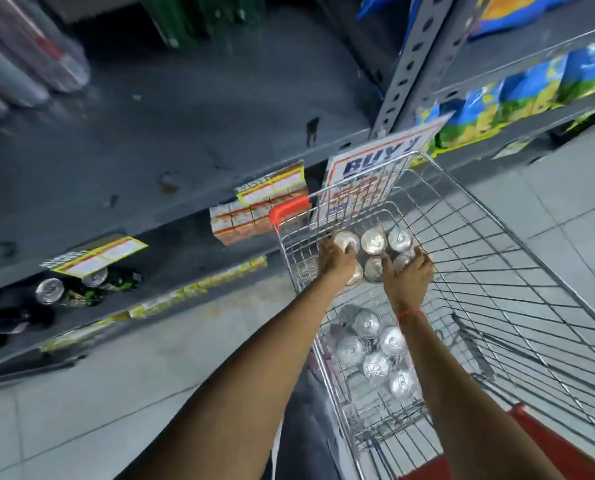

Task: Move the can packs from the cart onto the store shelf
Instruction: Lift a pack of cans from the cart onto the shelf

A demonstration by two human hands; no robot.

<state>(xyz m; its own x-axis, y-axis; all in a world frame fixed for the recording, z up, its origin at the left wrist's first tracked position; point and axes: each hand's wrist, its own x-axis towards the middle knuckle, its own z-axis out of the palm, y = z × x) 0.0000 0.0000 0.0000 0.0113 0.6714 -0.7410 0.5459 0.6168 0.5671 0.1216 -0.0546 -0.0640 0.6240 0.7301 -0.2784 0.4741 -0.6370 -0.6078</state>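
A wire shopping cart [496, 258] stands on the right, next to the shelving. At its far end sits a shrink-wrapped can pack [375, 242] with silver tops. My left hand [335, 259] grips the pack's left side and my right hand [408, 277] grips its right side. Nearer to me in the cart lies a second can pack [375, 353]. The grey store shelf [150, 140] stretches across the left. On a lower shelf at the left stand silver-topped cans [50, 291].
A "BUY" sign [375, 168] hangs by the cart's far end. Small boxed goods [244, 220] sit on the lower shelf. Blue and yellow bags [517, 98] fill the right-hand shelves. Large bottles [22, 60] stand at the top left. The floor is grey tile [116, 410].
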